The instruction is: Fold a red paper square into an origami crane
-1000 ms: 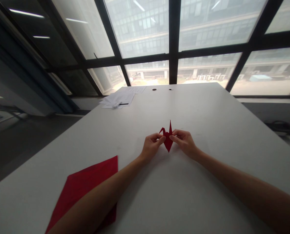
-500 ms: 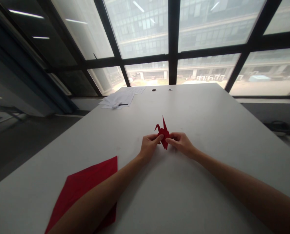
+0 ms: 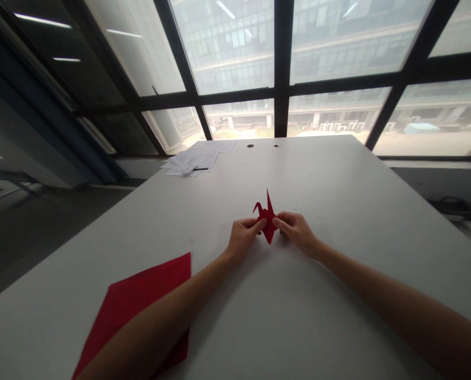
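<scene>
A small red origami crane (image 3: 269,227) is held between my two hands over the middle of the white table (image 3: 338,190). Its bent head points up and left, its straight tail rises beside it, and the folded wing hangs toward me. My left hand (image 3: 243,236) pinches its left side, thumb in front. From the right, my right hand (image 3: 297,230) pinches the other edge with thumb and fingers. The fingertips behind the crane are hidden.
Red paper (image 3: 152,285) lies at the table's near left, partly under my left forearm. White papers (image 3: 196,160) with a dark pen-like object (image 3: 200,169) rest at the far left. Large windows (image 3: 235,58) stand behind the table's far edge.
My right thumb has shifted slightly up along the crane's right edge. The crane has turned a little and its tail leans slightly less.
</scene>
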`<state>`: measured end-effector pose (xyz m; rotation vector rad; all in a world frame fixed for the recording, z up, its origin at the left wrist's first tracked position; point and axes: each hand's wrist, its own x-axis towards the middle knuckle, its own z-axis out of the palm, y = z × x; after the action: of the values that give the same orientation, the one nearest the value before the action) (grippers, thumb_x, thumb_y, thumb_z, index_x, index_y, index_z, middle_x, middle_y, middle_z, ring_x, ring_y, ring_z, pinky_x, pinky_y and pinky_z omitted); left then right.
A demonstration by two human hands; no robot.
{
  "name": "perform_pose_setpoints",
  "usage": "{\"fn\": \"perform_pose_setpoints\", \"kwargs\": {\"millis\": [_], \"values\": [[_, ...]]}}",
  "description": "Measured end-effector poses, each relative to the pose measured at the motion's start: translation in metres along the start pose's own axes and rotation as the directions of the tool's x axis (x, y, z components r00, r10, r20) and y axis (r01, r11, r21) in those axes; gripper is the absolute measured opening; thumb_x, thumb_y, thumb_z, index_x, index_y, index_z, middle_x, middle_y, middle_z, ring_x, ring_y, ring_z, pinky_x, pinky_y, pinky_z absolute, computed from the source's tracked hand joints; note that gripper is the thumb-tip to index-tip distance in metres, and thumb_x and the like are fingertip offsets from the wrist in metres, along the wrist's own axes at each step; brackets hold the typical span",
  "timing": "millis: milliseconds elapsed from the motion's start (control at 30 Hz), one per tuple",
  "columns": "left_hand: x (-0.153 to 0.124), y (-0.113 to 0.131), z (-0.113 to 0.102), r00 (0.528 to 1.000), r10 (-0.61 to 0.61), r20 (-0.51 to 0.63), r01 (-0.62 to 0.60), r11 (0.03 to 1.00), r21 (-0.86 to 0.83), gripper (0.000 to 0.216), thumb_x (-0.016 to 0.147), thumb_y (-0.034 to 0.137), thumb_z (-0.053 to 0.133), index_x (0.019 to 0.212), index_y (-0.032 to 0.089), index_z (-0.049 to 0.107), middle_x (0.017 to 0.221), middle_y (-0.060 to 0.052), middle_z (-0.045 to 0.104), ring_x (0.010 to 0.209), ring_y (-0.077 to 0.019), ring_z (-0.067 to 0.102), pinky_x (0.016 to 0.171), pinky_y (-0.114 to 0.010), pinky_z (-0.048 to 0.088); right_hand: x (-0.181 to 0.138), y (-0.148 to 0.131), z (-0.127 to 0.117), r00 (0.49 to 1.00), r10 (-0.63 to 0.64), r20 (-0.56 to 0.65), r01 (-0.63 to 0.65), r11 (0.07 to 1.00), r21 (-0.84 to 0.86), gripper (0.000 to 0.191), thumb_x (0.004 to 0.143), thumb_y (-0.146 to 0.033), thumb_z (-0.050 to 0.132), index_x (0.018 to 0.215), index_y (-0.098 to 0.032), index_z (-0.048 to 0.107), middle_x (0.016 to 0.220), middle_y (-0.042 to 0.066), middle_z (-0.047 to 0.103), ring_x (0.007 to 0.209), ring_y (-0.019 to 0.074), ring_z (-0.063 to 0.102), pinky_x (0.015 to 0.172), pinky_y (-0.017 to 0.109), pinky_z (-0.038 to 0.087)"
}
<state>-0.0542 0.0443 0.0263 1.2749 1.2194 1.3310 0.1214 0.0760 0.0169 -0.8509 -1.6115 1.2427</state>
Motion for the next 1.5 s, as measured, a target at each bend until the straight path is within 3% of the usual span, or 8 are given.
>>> {"fn": "perform_pose_setpoints", "kwargs": {"millis": [133,300,567,833,1067,1300,1400,1500], "values": [[-0.0004,0.0024,0.0009,0.999,0.012,0.037,-0.013,1.0,0.026,0.033,0.075,0.044,0.077,0.088,0.014,0.079,0.077,-0.007,0.074,0.064,-0.0149,0.058,0.06,-0.026,0.044,0.0001,0.0019,-0.0005,0.998,0.039,-0.043,-0.035,0.997,0.075,0.033,0.078,-0.049,0.07,0.072,-0.017,0.067,0.065,0.001,0.064,0.056,0.0124,0.051,0.052,0.025,0.037],[0.0001,-0.0007,0.001,1.0,0.009,-0.005,-0.008,1.0,0.017,0.03,0.074,0.043,0.079,0.079,0.014,0.078,0.07,-0.006,0.072,0.06,-0.0133,0.057,0.059,-0.025,0.042,0.0003,0.0029,0.001,0.999,-0.001,-0.038,0.002,0.999,0.033,0.027,0.08,-0.044,0.069,0.081,-0.017,0.071,0.075,0.003,0.069,0.065,0.0154,0.057,0.059,0.027,0.044],[0.0012,-0.0032,-0.0008,0.999,0.025,0.028,-0.026,0.999,0.039,0.032,0.075,0.045,0.077,0.082,0.014,0.077,0.072,-0.005,0.071,0.062,-0.014,0.057,0.06,-0.026,0.043,-0.0005,0.0027,-0.0002,0.998,-0.026,-0.06,0.029,0.998,0.05,0.026,0.08,-0.043,0.068,0.076,-0.018,0.07,0.073,0.003,0.069,0.068,0.0171,0.059,0.065,0.029,0.047],[0.0015,-0.0039,-0.0008,0.998,0.054,-0.024,-0.054,0.998,0.009,0.027,0.074,0.042,0.079,0.074,0.015,0.075,0.068,-0.002,0.069,0.062,-0.012,0.055,0.061,-0.024,0.043,-0.0013,0.007,0.0008,0.997,-0.021,-0.07,0.026,0.998,0.064,0.02,0.082,-0.038,0.069,0.076,-0.019,0.07,0.075,0.003,0.07,0.069,0.0171,0.06,0.066,0.029,0.047],[0.0012,0.0007,0.001,0.998,0.051,-0.032,-0.05,0.998,0.026,0.028,0.074,0.041,0.079,0.075,0.013,0.075,0.069,-0.004,0.07,0.062,-0.0135,0.058,0.061,-0.025,0.045,0.0009,0.006,-0.0003,0.994,-0.01,-0.111,0.018,0.997,0.076,0.022,0.082,-0.04,0.07,0.088,-0.019,0.072,0.083,0.005,0.073,0.075,0.0185,0.064,0.069,0.029,0.049],[0.0052,-0.0044,-0.002,0.997,0.071,-0.022,-0.072,0.997,-0.028,0.042,0.088,0.051,0.06,0.115,0.019,0.068,0.096,-0.007,0.069,0.082,-0.0171,0.064,0.069,-0.027,0.053,0.002,0.002,-0.0016,0.978,-0.021,-0.209,0.065,0.977,0.205,0.022,0.077,-0.038,0.075,0.086,-0.018,0.07,0.083,0.005,0.072,0.076,0.019,0.065,0.074,0.032,0.052],[0.0054,-0.0069,-0.0027,0.997,0.079,0.012,-0.078,0.996,-0.029,0.044,0.085,0.042,0.068,0.123,0.021,0.06,0.099,-0.005,0.066,0.08,-0.0149,0.066,0.074,-0.028,0.055,0.0029,0.0008,-0.0016,0.969,-0.029,-0.245,0.077,0.979,0.19,0.022,0.076,-0.037,0.075,0.084,-0.018,0.07,0.082,0.004,0.072,0.076,0.0193,0.065,0.072,0.032,0.053],[0.0042,-0.0071,-0.0014,0.988,0.126,0.095,-0.116,0.988,-0.1,0.06,0.077,0.032,0.079,0.13,0.022,0.052,0.112,-0.008,0.064,0.094,-0.0187,0.068,0.085,-0.034,0.056,0.0038,0.0026,-0.0028,0.97,-0.076,-0.23,0.106,0.987,0.12,0.018,0.077,-0.035,0.074,0.084,-0.019,0.071,0.083,0.004,0.071,0.076,0.0193,0.064,0.07,0.032,0.052]]}}
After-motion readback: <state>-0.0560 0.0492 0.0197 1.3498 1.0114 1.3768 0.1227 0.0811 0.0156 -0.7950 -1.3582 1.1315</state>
